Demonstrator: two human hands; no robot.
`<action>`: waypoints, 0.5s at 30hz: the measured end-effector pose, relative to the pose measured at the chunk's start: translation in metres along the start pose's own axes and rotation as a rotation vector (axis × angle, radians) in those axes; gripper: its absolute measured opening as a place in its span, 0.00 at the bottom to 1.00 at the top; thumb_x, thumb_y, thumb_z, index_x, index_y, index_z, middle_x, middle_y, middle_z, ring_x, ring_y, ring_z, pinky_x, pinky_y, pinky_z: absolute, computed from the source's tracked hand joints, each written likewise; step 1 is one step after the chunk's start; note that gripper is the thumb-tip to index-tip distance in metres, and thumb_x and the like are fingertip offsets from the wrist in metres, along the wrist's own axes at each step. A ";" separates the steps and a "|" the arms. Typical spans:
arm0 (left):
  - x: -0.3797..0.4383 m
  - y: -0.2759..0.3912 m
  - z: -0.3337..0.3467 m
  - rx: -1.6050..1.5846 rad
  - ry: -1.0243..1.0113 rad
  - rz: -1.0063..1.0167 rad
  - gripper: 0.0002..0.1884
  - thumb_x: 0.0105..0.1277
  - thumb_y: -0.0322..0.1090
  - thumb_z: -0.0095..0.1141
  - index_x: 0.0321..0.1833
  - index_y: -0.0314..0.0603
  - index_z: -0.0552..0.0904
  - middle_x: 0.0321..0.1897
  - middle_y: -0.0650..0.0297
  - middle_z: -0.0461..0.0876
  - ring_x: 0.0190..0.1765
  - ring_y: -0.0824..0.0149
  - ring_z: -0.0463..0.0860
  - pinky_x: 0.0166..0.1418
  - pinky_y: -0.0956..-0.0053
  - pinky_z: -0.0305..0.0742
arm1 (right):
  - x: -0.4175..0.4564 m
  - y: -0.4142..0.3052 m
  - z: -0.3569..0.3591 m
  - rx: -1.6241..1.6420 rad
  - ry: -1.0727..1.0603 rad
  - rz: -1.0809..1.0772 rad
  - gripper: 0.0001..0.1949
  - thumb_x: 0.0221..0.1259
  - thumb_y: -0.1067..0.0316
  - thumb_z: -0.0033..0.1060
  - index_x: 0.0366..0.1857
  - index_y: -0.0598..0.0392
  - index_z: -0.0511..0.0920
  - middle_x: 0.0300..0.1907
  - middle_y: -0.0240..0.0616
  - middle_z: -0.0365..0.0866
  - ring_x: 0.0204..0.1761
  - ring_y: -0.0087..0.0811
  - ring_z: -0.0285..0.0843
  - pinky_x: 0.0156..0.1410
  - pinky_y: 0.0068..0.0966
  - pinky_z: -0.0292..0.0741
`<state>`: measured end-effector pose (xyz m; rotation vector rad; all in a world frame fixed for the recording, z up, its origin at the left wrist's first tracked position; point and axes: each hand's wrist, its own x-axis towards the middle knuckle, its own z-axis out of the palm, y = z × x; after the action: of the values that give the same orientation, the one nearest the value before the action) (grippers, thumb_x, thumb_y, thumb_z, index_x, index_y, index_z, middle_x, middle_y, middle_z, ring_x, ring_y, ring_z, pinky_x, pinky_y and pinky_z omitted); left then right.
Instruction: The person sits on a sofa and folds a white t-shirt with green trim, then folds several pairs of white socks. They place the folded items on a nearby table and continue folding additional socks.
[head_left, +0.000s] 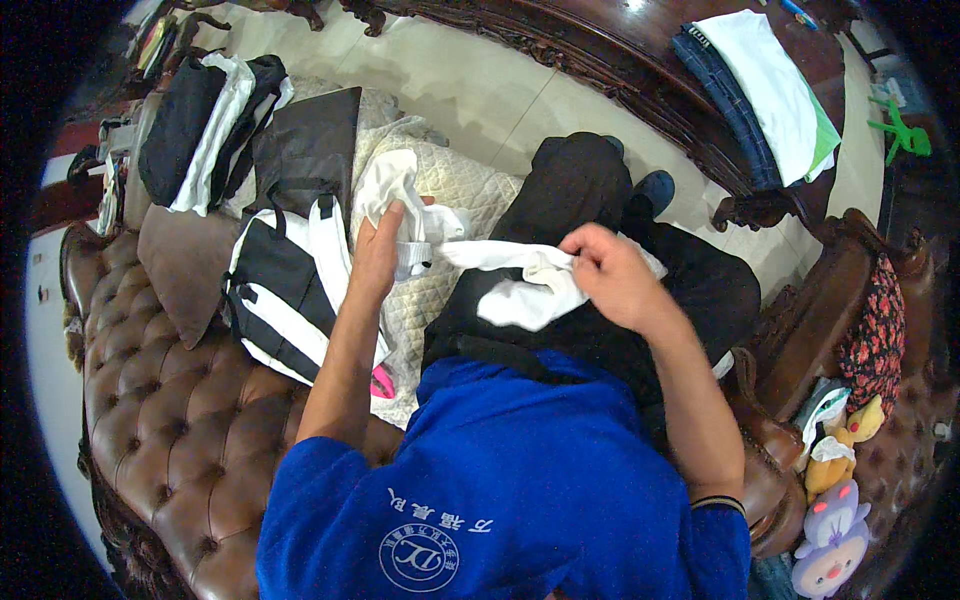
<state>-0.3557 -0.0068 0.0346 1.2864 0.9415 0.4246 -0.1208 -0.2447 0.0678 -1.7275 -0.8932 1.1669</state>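
Note:
My left hand (384, 240) grips a bunch of white socks (390, 184) over the quilted cream cover, with a ribbed cuff hanging below the thumb. Above my lap, my right hand (604, 270) pinches a white sock (502, 255) whose narrow end stretches towards my left hand. More white sock fabric (517, 304) lies on my black trousers, beneath and beside my right hand's fingers. How many socks are bunched in each hand I cannot tell. A black and white backpack (281, 292) lies on the sofa, just left of my left forearm.
Folded black and white clothes (202, 135) and a brown cushion (187, 255) are on the tufted leather sofa (172, 405). Folded white and blue clothes (765, 97) rest on the dark carved wooden table (630, 45). Plush toys (832, 540) sit on the seat at right.

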 end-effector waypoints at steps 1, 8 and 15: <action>0.003 0.001 -0.002 0.018 -0.018 -0.003 0.22 0.82 0.41 0.42 0.64 0.30 0.80 0.55 0.53 0.88 0.54 0.61 0.87 0.60 0.67 0.80 | 0.000 0.013 0.011 -0.221 0.065 0.035 0.08 0.67 0.70 0.59 0.45 0.59 0.80 0.34 0.48 0.87 0.37 0.45 0.87 0.44 0.39 0.80; 0.008 0.002 -0.007 -0.001 -0.058 -0.037 0.22 0.82 0.43 0.43 0.59 0.31 0.84 0.54 0.56 0.89 0.53 0.64 0.87 0.58 0.68 0.79 | -0.020 0.039 0.009 -0.504 0.227 0.050 0.12 0.64 0.70 0.64 0.49 0.60 0.81 0.39 0.52 0.86 0.45 0.54 0.85 0.55 0.46 0.80; 0.000 -0.013 -0.046 0.756 -0.003 0.073 0.21 0.82 0.42 0.45 0.66 0.34 0.79 0.52 0.46 0.88 0.56 0.49 0.87 0.61 0.61 0.77 | -0.019 0.011 0.013 -0.596 0.400 -0.122 0.19 0.63 0.68 0.69 0.56 0.60 0.79 0.55 0.54 0.80 0.58 0.56 0.77 0.65 0.45 0.75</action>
<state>-0.3942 0.0182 0.0228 2.0055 1.1008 0.1113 -0.1378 -0.2623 0.0619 -2.2340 -1.1398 0.4564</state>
